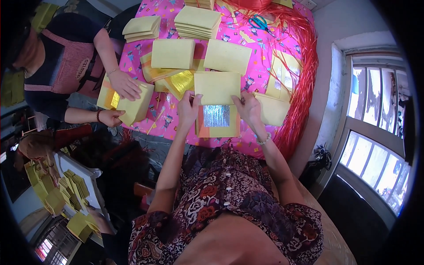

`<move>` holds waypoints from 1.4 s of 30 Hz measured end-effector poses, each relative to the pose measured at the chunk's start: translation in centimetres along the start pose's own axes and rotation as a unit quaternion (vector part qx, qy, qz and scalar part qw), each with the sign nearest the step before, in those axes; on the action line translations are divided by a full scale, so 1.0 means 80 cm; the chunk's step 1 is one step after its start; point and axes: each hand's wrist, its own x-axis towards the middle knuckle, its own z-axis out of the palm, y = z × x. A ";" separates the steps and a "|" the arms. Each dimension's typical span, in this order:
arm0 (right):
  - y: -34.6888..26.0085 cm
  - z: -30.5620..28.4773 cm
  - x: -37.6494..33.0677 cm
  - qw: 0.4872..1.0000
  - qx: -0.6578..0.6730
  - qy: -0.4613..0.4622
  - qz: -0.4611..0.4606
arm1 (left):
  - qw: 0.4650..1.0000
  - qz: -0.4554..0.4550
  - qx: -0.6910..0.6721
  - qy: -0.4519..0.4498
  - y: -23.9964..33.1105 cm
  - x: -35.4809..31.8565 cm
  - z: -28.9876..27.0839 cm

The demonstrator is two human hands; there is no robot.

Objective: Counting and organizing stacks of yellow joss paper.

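Observation:
A plain pale-yellow paper sheet (217,87) stretches between my two hands at the middle of the table's near side. My left hand (190,106) pinches its lower left corner between thumb and fingers. At the lower right corner, my right hand (248,107) grips it the same way. Just below the sheet lies a yellow joss paper with a silver foil square (216,115) and orange side bands; its upper part is hidden. Beside my right hand rests a folded yellow paper (271,110). Gold-foil papers (180,84) lie to the left of the sheet.
Folded yellow paper stacks (197,22) stand farther back on the pink patterned tablecloth (163,118). Teal-handled scissors (259,23) lie near red plastic strands (304,88) draping the right edge. At left, a co-worker's hands (125,86) handle yellow papers. Another person's arm shows lower left.

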 end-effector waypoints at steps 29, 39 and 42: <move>0.006 0.014 0.004 0.998 -0.046 -0.026 0.043 | 0.996 -0.083 0.011 -0.012 -0.021 0.012 0.009; 0.023 0.023 0.000 0.996 -0.072 -0.022 0.051 | 0.980 0.022 0.193 0.054 -0.006 -0.003 0.026; 0.034 0.031 -0.005 0.996 -0.078 0.014 0.031 | 0.973 0.117 0.173 0.097 -0.002 -0.006 0.041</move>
